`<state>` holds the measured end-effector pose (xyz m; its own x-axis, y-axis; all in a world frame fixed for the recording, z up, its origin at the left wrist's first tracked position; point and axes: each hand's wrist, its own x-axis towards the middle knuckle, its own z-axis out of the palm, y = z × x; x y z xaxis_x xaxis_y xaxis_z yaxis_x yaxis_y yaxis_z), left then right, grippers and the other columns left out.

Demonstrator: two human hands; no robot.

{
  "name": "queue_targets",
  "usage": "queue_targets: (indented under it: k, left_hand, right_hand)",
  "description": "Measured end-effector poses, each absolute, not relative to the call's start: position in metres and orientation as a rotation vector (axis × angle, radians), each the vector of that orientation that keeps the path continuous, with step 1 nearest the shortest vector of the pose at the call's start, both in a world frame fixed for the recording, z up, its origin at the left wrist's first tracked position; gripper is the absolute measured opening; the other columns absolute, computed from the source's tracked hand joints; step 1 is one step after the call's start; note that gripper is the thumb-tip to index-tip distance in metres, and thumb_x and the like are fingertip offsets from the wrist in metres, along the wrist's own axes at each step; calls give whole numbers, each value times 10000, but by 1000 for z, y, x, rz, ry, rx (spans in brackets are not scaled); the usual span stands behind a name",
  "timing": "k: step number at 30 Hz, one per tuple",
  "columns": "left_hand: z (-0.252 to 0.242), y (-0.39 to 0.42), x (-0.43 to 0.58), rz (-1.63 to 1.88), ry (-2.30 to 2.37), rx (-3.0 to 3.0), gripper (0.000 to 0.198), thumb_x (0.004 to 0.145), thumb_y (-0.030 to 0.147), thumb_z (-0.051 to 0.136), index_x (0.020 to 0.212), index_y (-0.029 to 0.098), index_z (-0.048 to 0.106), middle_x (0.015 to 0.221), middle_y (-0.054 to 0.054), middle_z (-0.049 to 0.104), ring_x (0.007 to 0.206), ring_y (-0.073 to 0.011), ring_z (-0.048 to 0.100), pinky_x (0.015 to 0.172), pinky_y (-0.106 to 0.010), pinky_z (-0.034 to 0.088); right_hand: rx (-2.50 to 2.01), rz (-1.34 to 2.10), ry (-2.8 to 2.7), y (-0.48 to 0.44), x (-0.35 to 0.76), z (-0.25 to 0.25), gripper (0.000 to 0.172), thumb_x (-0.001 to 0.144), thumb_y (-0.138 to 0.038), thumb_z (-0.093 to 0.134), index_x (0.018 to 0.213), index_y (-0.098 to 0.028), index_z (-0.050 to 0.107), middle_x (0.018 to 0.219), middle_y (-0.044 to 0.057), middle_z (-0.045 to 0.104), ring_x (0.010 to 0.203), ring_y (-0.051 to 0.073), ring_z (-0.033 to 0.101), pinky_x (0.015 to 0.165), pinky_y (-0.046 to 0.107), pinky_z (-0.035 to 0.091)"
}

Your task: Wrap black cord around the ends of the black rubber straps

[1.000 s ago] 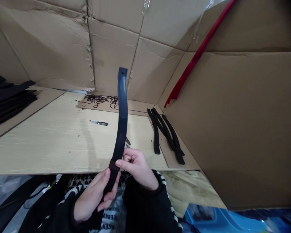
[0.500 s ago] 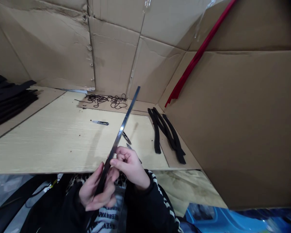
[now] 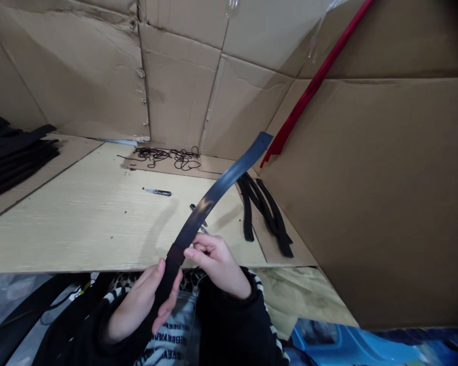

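Note:
A long, shiny dark flat strip (image 3: 223,180) with small holes at its far end slants up and to the right over the table. Its lower part sits inside a black fabric sleeve (image 3: 171,272). My left hand (image 3: 135,302) is closed around the sleeve, thumb on one side and fingers on the other. Just above it, my right hand (image 3: 219,262) pinches the sleeve's upper edge where the bare strip comes out. Thread snips (image 3: 158,192) lie on the table beyond my hands. A second pair of snips (image 3: 205,223) is partly hidden behind the strip.
Tangled black cord (image 3: 168,156) lies along the back cardboard. Several black strips (image 3: 248,216) rest at the right, and a pile of black strips (image 3: 19,157) at the left. Red strips (image 3: 309,94) hang on the right cardboard wall (image 3: 385,193). A blue container (image 3: 351,348) stands below, right.
The strip has turned from edge-on to show its broad face, and its far end has swung right. Both hands still hold the sleeve area; my right hand has shifted slightly right.

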<state>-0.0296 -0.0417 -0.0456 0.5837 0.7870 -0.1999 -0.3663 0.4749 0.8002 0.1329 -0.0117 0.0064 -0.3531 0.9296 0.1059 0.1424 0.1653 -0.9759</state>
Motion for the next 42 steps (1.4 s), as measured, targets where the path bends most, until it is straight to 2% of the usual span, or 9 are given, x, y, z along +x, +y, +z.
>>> queue_targets:
  k: [4,8,11,15,18,25,32,36,42]
  left_hand:
    - [-54,-45,-31,667,352,624,530,873,611,275,625,177,452,286,97,303,206,-34,262,383,-166,271]
    - [-66,-46,-26,561,-28,496,557,884,614,142,561,199,325,206,121,179,134,-27,145,400,-179,275]
    - [-62,-43,-24,590,19,531,572,866,643,144,623,197,407,237,120,253,145,-24,167,385,-174,256]
    - [-40,-40,-26,710,518,835,540,786,694,400,867,177,531,445,55,515,256,-66,383,332,-180,270]
    - [-28,-41,-26,806,851,1019,427,796,590,521,821,165,548,485,40,525,367,-84,465,379,-177,356]
    - [-44,-48,-39,690,563,772,441,846,580,422,738,167,532,355,87,370,260,-33,236,320,-157,168]
    - [-51,-45,-42,595,21,612,494,910,531,237,682,173,490,268,120,252,205,-16,186,441,-175,263]
    - [-37,-41,-35,737,553,892,510,821,658,377,835,168,519,442,71,466,258,-30,312,343,-168,201]
    - [-21,-40,-29,947,957,1104,444,825,599,455,763,165,525,437,45,496,372,-85,482,430,-183,393]
  right_hand:
    - [-912,1553,-1615,-15,132,9,502,761,-514,621,1048,-101,625,612,-27,448,556,64,366,525,199,322]
    - [-860,1633,-1548,-15,128,7,548,734,-533,645,1073,-103,616,615,-17,490,541,60,398,523,191,349]
    - [-906,1535,-1487,-13,126,5,467,721,-505,670,960,-107,624,587,-30,479,506,51,400,493,180,344]
    - [-1033,1399,-1450,-13,123,1,375,723,-463,682,814,-112,584,555,-36,482,466,66,477,439,177,339]
    - [-1080,1331,-1445,-13,120,-2,344,758,-449,655,765,-120,552,540,-39,480,445,81,520,411,175,337]
    - [-852,1635,-1562,-14,126,0,556,743,-475,662,1156,-112,577,645,-11,546,577,85,509,548,210,404]
    - [-830,1488,-1576,-13,119,4,417,728,-456,680,921,-93,610,541,-73,339,493,41,292,490,189,282]
    - [-948,1339,-1535,-11,115,5,300,762,-412,650,761,-138,528,505,-85,318,445,38,304,449,176,268]
    - [-1089,1170,-1516,-14,116,3,306,766,-402,652,690,-142,510,514,-69,359,460,37,307,440,176,239]
